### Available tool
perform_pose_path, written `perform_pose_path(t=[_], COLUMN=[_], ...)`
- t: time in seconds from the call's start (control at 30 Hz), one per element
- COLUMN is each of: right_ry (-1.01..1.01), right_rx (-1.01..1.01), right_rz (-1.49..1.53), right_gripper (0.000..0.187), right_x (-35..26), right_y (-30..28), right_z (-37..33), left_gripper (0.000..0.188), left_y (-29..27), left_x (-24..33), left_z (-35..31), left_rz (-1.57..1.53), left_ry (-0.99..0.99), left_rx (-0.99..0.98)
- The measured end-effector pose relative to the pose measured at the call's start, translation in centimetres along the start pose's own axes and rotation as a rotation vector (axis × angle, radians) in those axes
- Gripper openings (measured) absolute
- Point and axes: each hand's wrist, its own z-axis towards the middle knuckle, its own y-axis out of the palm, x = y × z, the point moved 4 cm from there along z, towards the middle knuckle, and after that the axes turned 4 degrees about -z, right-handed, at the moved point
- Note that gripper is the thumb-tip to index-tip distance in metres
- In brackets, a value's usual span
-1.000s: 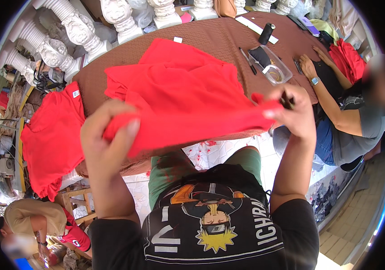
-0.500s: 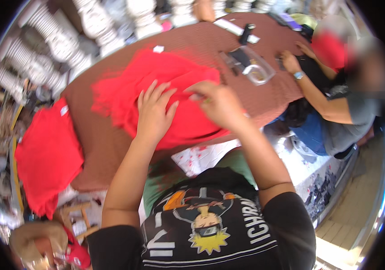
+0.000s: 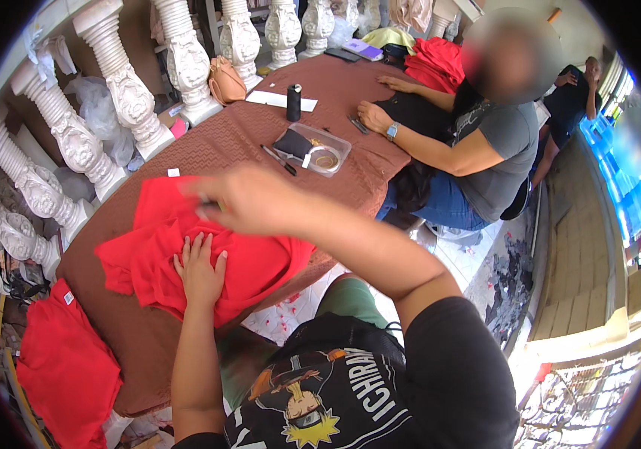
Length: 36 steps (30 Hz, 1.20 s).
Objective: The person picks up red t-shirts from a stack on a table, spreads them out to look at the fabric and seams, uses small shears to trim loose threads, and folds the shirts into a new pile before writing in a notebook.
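- White carved balusters (image 3: 185, 56) line the far and left sides of the room, behind a table with a textured brown cover (image 3: 365, 183).
- One second ago both hands held a strip of the red cloth (image 3: 249, 262) stretched in the air between them; now it lies in a rumpled heap on the near part of the table, its near edge by the person's lap. The work thus appears to have passed from handling it in the air to arranging it on the table.
- View has swung too: the co-worker (image 3: 504, 142) on the right now sits closer to the middle, their hand (image 3: 374, 117) by a black cloth (image 3: 414, 114).
- Left hand (image 3: 202, 273): palm down on the heap, fingers spread and slightly bent, touching the fabric, gripping nothing visible.
- Right hand (image 3: 249, 198): reaches across to the far part of the heap, blurred; its fingers curl around a small dark thing (image 3: 212, 204), too smeared to identify. Whether they touch the fabric, I cannot tell.
- Farther right of the heap lie a black pen (image 3: 279, 160), a clear tray (image 3: 348, 147) and a black spool (image 3: 294, 102); a second red pile (image 3: 66, 367) hangs at the table's near left.
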Motion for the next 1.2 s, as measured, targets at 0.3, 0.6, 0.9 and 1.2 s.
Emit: perform_pose_path(t=[0.3,0.6,0.9,1.2], right_ry=[0.327,0.310,0.304,0.315], right_rx=[-0.075,-0.096,-0.107,-0.114], right_rz=[0.022,-0.019,-0.032,-0.038], right_gripper=[0.025,0.025,0.029,0.030], right_x=[5.5,5.6,5.6,5.5], right_y=[12.9,13.2,13.4,13.4], right_z=[-8.7,-9.1,-9.3,-9.2], left_gripper=[0.050,0.051,0.050,0.051], left_y=[0.0,0.0,0.1,0.1], left_x=[-0.1,-0.1,-0.2,-0.3], left_z=[-0.2,-0.2,-0.1,-0.1], left_rz=[-0.007,-0.011,-0.013,-0.019], left_ry=[0.020,0.018,0.020,0.009], left_rx=[0.020,0.020,0.024,0.017])
